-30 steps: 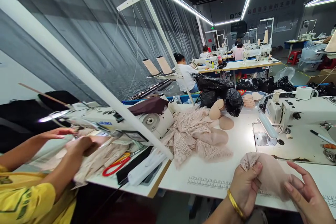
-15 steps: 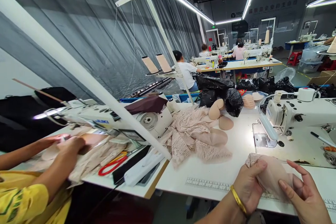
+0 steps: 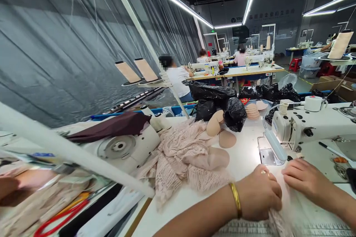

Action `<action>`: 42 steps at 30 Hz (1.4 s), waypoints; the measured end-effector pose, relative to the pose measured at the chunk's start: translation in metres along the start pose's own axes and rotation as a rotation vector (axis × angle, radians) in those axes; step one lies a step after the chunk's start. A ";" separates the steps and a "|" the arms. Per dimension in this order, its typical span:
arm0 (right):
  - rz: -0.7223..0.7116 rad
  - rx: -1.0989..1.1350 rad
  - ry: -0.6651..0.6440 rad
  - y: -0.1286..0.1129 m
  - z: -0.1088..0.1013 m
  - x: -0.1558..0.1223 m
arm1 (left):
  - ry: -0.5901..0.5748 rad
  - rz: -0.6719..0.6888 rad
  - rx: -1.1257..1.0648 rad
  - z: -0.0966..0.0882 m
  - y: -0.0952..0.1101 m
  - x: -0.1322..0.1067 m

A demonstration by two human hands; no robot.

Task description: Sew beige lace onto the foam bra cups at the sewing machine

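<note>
Low in front of the sewing machine (image 3: 314, 122), a beige lace-edged fabric piece (image 3: 287, 203) lies over the table front, partly blurred and covered by my hands. My left hand (image 3: 261, 194), with a gold bangle at the wrist, is closed on its left side, fingers curled under. Opposite, my right hand (image 3: 307, 179) has bent fingers on the fabric's right edge, close to the machine's lit needle area; its thumb is hidden. A heap of beige lace fabric (image 3: 180, 155) is left of my hands, with beige oval pads (image 3: 227, 139) beside it.
Black plastic bags (image 3: 235, 114) and a stack of round beige pads (image 3: 252, 111) stand behind. A white pole (image 3: 83, 155) slants across the left, near another machine and red-handled scissors (image 3: 61, 218). A pen (image 3: 332, 150) lies on the machine bed. Other people sit farther back.
Both hands moved from holding up the beige piece to laying it on the table near the needle area. The view swung right, leaving mostly a blurred part of the neighbour's arm visible.
</note>
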State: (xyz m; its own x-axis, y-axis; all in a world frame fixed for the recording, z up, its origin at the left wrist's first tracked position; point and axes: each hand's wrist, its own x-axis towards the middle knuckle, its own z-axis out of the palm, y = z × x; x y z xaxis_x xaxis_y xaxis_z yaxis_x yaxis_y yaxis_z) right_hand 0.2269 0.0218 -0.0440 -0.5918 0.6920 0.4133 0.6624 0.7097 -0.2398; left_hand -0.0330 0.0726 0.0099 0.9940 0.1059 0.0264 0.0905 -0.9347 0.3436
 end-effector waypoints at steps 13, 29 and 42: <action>0.061 -0.052 -0.069 0.025 -0.001 0.007 | -0.043 -0.096 0.061 -0.005 -0.030 0.015; 0.252 -0.071 -0.042 0.020 0.003 0.008 | 0.002 -0.068 0.032 -0.002 -0.041 0.013; 0.149 -0.129 -0.008 0.031 0.003 0.005 | 0.056 -0.058 0.049 -0.001 -0.046 0.013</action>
State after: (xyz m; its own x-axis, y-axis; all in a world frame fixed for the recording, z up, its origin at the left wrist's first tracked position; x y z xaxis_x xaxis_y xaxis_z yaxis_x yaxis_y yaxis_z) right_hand 0.2430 0.0471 -0.0518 -0.4865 0.7893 0.3744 0.7959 0.5772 -0.1826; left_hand -0.0240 0.1170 -0.0049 0.9821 0.1781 0.0610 0.1521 -0.9417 0.3000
